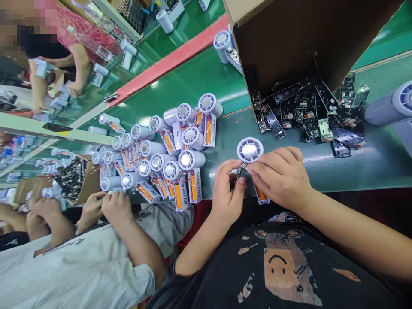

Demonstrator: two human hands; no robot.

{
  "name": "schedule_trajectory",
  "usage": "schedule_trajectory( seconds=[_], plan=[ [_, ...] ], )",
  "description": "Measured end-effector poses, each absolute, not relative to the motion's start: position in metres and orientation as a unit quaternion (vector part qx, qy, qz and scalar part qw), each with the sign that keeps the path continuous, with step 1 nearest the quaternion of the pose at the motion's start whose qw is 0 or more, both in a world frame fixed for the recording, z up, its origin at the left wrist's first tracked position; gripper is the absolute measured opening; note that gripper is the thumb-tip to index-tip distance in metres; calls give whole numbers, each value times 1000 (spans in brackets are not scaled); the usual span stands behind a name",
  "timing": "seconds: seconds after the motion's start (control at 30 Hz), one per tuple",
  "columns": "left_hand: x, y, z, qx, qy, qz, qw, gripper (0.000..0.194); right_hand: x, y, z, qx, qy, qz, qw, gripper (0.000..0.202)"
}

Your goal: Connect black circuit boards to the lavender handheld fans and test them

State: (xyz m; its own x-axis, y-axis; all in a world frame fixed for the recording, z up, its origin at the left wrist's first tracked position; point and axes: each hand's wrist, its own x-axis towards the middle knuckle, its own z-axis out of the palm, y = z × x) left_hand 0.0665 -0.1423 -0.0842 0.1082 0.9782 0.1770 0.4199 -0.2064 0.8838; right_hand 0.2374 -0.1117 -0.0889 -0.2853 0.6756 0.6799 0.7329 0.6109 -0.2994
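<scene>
A lilac handheld fan [250, 151] is at the bench's front edge, its round grille facing up. Below it, an orange battery [262, 196] shows in the open handle, partly covered by my right hand. My left hand [228, 189] pinches a thin dark circuit board [240, 171], seen nearly edge-on, between thumb and fingers just below the grille. My right hand [279, 177] is closed beside the fan, fingertips pressed together close to the board's upper end. What those fingertips grip is too small to make out.
Left of my hands stand many similar fans [192, 159] with orange batteries and red wires. A cardboard box [240, 64] lies on its side at the back right, circuit boards [309, 113] spilling out. Another fan [386, 105] lies far right. Co-workers' hands [117, 206] work at left.
</scene>
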Motion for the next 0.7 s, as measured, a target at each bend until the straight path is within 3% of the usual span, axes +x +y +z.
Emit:
schedule_trajectory(
  seconds=[0.43, 0.7],
  plan=[
    [66, -143, -84, 687, 515, 397, 325, 26, 240, -109, -87, -441, -797, 45, 411, 21],
    [60, -140, -76, 702, 487, 376, 358, 25, 253, -97, -83, -432, -768, 178, 438, 8]
  ],
)
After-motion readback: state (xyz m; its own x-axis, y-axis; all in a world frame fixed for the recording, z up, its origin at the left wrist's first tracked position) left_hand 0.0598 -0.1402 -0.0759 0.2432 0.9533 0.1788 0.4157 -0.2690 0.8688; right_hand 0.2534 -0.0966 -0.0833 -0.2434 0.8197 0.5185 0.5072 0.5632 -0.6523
